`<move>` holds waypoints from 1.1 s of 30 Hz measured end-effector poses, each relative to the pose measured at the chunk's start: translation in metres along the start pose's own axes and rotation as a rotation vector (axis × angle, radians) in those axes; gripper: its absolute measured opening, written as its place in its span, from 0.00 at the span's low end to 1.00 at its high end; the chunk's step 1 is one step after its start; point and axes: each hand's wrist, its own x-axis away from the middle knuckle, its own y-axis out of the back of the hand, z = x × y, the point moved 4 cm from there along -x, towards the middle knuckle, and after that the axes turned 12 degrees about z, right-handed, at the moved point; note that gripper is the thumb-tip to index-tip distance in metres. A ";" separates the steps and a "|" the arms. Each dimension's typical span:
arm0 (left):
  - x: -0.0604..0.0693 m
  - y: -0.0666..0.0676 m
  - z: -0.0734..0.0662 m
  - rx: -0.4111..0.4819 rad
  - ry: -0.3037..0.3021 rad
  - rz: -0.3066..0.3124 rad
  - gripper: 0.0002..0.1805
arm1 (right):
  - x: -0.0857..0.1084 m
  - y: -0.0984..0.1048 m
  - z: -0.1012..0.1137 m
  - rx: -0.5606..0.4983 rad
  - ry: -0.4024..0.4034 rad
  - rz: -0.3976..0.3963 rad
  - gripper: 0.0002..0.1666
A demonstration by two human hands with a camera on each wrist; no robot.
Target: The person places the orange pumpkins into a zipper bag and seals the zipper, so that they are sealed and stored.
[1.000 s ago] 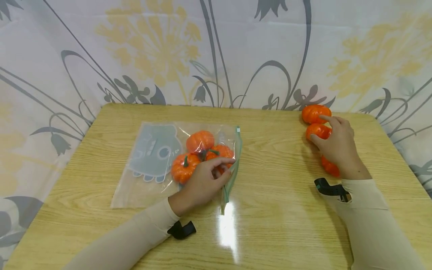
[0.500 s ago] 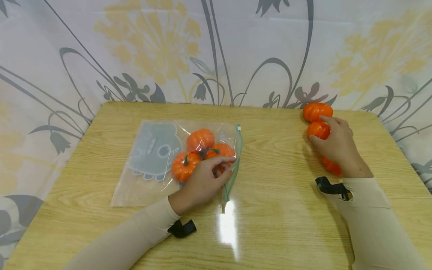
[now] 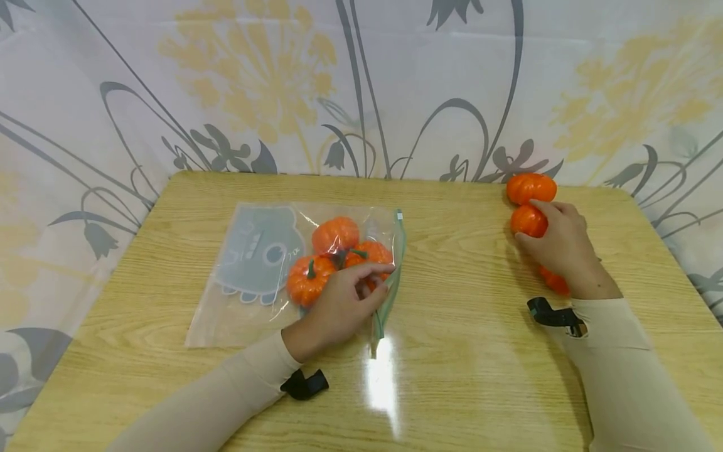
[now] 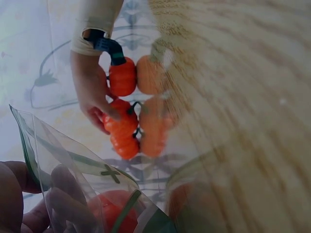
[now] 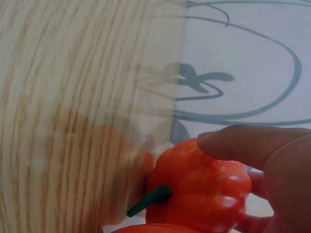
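Plastic bag [image 3: 277,216] pinched in left hand [image 3: 341,304]; right hand [image 3: 563,242] curled round orange pumpkin [image 3: 528,221].

A clear zip bag [image 3: 211,326] lies flat left of the frame's centre, its green-edged mouth [image 3: 400,248] facing right, with three ribbed orange pumpkins [image 3: 336,235] clustered inside near that edge. Three loose orange pumpkins [image 3: 531,188] line the upper right, the middle one [image 3: 528,221] gripped, the lowest [image 3: 553,280] partly hidden.

On clear zip bag [image 3: 240,325], small white marks [image 3: 294,253] near edge of pale blue figure [image 3: 248,270] look like lettering, too small for us to make out. We read no word, brand or number elsewhere.
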 end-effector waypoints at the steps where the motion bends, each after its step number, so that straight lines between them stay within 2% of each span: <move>1: 0.000 0.000 0.000 -0.001 -0.001 -0.001 0.18 | 0.000 0.000 0.000 0.010 0.001 0.001 0.43; 9: 0.000 -0.001 0.000 -0.004 0.006 0.001 0.18 | 0.000 -0.003 0.001 0.057 -0.006 0.019 0.41; 15: -0.001 0.000 0.000 -0.009 -0.005 -0.002 0.18 | 0.001 -0.003 0.003 0.075 0.020 -0.007 0.39; 23: -0.001 0.000 0.000 -0.003 -0.005 -0.005 0.18 | 0.003 -0.004 0.005 0.126 0.006 -0.037 0.39; 27: -0.001 -0.001 0.000 -0.004 -0.008 -0.005 0.18 | 0.003 -0.005 0.009 0.121 0.018 -0.042 0.40; 33: 0.000 0.000 -0.001 0.001 -0.012 -0.008 0.18 | 0.005 -0.006 0.024 0.071 0.081 -0.056 0.40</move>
